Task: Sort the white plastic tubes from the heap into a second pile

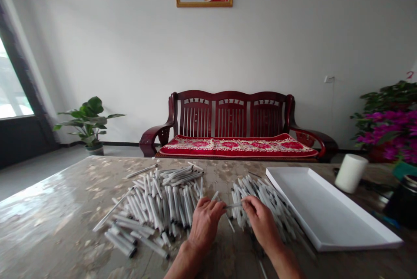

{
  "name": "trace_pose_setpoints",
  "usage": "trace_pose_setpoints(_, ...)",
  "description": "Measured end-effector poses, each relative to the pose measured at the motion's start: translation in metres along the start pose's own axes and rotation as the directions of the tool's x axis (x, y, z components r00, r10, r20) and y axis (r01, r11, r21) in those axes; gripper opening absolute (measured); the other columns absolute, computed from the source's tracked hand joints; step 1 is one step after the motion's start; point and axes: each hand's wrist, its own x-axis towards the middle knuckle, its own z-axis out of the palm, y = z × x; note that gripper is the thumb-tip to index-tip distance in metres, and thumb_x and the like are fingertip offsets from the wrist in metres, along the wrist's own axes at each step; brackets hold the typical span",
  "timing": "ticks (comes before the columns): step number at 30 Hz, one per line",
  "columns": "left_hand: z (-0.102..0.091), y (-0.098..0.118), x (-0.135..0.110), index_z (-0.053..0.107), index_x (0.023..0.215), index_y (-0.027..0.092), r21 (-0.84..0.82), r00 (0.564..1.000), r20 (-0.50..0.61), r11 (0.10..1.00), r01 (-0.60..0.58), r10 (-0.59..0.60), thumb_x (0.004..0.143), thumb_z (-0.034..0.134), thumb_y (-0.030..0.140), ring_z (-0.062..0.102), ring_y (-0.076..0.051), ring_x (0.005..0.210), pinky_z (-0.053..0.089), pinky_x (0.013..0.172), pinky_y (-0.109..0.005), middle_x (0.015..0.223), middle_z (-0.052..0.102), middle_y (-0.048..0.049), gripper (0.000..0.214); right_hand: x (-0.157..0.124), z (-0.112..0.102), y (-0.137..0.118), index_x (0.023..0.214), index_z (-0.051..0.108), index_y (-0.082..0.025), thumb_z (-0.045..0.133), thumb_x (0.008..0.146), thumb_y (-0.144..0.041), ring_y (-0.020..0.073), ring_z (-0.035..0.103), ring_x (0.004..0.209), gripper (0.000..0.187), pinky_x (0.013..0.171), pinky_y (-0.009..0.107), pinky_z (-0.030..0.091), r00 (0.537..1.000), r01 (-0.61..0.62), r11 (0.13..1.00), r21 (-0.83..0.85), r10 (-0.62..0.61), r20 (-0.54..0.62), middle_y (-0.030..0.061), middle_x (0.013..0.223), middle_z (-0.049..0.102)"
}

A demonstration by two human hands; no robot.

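Note:
A slim pale pen [233, 205] spans the gap between my two hands, lying nearly level above the table. My left hand [206, 221] pinches its left end with the fingers closed. At its other end, the fingertips of my right hand [260, 218] are closed round it. Beside my left hand spreads a large heap of pens [153, 203] with whitish barrels, many with black ends. A second heap of slender pale pens [276, 203] lies beyond and to the right of my right hand, partly hidden by it and a little blurred.
A shallow white tray [329, 209] sits at the right of the patterned table [65, 227]. Behind it stand a white roll [351, 173] and a dark container [404, 203]. Past the table's far edge is a red wooden bench [231, 116], with potted plants at both sides.

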Motion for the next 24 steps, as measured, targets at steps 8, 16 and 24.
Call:
trace_pose_setpoints(8,-0.004,0.001,0.001,0.070,0.091,0.027,-0.004,0.999,-0.031,0.999,0.035,-0.035,0.099,0.050,0.027,0.068,-0.017,0.074,0.043,0.096,-0.037,0.077,0.072,0.0002,0.022,0.001,-0.002,-0.004,0.082,0.069,-0.023,0.053,0.090,-0.041,0.0201,0.067,0.079,0.025,0.072,0.028,0.051,0.997,0.060,0.998,0.036,-0.058,-0.052,0.0040,0.082,0.072)
trace_pose_setpoints(16,-0.004,0.004,0.000,0.070,0.091,0.028,0.030,0.996,-0.087,0.999,-0.032,0.034,0.100,0.049,0.027,0.066,-0.016,0.071,0.042,0.092,-0.034,0.074,0.070,0.0016,0.023,0.003,-0.004,-0.005,0.074,0.069,-0.023,0.054,0.088,-0.049,0.0206,0.065,0.066,0.033,0.063,0.029,0.050,0.998,-0.056,0.996,0.072,0.057,-0.012,0.0031,0.068,0.069)
trace_pose_setpoints(24,-0.002,0.006,0.002,0.067,0.088,0.025,0.088,0.964,-0.242,0.992,-0.095,0.114,0.099,0.051,0.022,0.064,-0.015,0.064,0.041,0.088,-0.034,0.068,0.067,0.0044,0.020,0.002,-0.006,-0.011,0.085,0.073,-0.022,0.053,0.087,-0.052,0.0215,0.067,0.071,0.035,0.065,0.029,0.050,0.993,-0.117,0.990,0.082,0.118,-0.005,0.0042,0.077,0.073)
